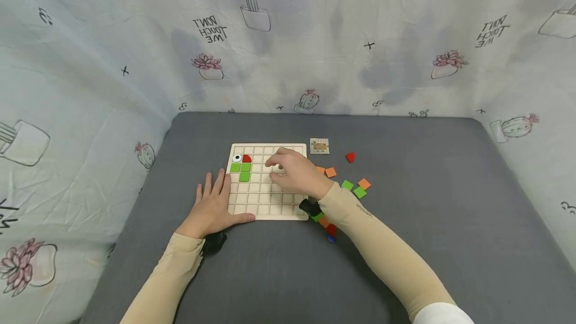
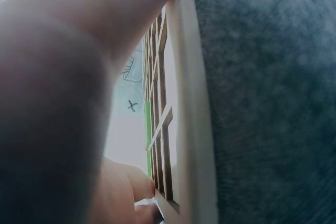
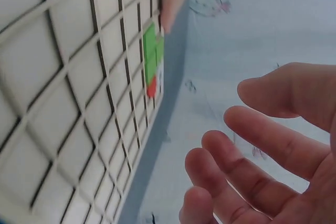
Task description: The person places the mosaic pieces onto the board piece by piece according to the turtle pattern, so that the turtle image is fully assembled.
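A pale wooden grid board (image 1: 258,201) lies on the grey table. In its upper left cells sit a white eye tile (image 1: 237,158), a red rounded tile (image 1: 246,158) and three green square tiles (image 1: 244,177). My left hand (image 1: 212,209) rests with fingers spread along the board's left edge, its thumb at the near left corner. Over the right part of the board hovers my right hand (image 1: 294,171). Its fingers are loosely bent, and the right wrist view shows nothing between the thumb and fingertips (image 3: 241,119).
A small picture card (image 1: 319,146) lies beyond the board's right corner. Loose tiles lie to the right: orange squares (image 1: 364,184), green squares (image 1: 359,192), a red piece (image 1: 350,157). More tiles, including a blue one (image 1: 331,239), lie partly under my right forearm. Patterned cloth (image 1: 288,39) hangs behind.
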`<state>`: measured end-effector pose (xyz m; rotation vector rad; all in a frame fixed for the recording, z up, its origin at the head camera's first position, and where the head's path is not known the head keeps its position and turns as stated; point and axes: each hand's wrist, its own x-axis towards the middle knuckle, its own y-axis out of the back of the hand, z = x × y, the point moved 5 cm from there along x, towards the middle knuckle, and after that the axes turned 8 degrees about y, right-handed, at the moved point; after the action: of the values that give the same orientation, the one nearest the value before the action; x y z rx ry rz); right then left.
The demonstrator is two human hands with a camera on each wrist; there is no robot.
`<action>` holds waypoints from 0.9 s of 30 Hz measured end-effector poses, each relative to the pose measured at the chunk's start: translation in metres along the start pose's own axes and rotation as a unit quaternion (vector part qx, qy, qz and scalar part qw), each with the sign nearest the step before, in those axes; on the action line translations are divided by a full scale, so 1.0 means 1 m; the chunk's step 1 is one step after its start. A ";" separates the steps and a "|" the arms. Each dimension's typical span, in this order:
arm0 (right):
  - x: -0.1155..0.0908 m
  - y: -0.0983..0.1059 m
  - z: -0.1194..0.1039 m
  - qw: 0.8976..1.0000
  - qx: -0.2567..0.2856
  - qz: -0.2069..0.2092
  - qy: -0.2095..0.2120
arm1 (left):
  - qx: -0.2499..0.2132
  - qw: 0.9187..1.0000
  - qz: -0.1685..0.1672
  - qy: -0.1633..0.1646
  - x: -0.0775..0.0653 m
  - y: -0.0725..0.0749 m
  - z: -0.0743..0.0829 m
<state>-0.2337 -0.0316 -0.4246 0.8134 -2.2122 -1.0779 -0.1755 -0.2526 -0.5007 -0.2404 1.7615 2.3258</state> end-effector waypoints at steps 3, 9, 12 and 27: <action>-0.014 0.009 0.007 1.000 0.002 0.018 -0.011 | -0.007 1.000 0.001 -0.001 -0.002 -0.001 -0.001; -0.044 0.027 0.027 0.999 -0.004 0.046 -0.026 | -0.010 1.000 0.005 -0.006 -0.004 -0.004 -0.003; -0.057 0.037 0.039 0.997 -0.010 0.060 -0.043 | -0.013 1.000 0.004 -0.006 -0.005 -0.005 -0.004; -0.090 0.068 0.079 0.989 -0.040 0.087 -0.111 | -0.019 1.000 0.011 -0.016 -0.003 0.000 0.000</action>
<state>-0.2466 0.1060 -0.4291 0.4752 -2.3539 -1.2097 -0.1727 -0.2528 -0.5000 -0.1904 1.7140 2.3673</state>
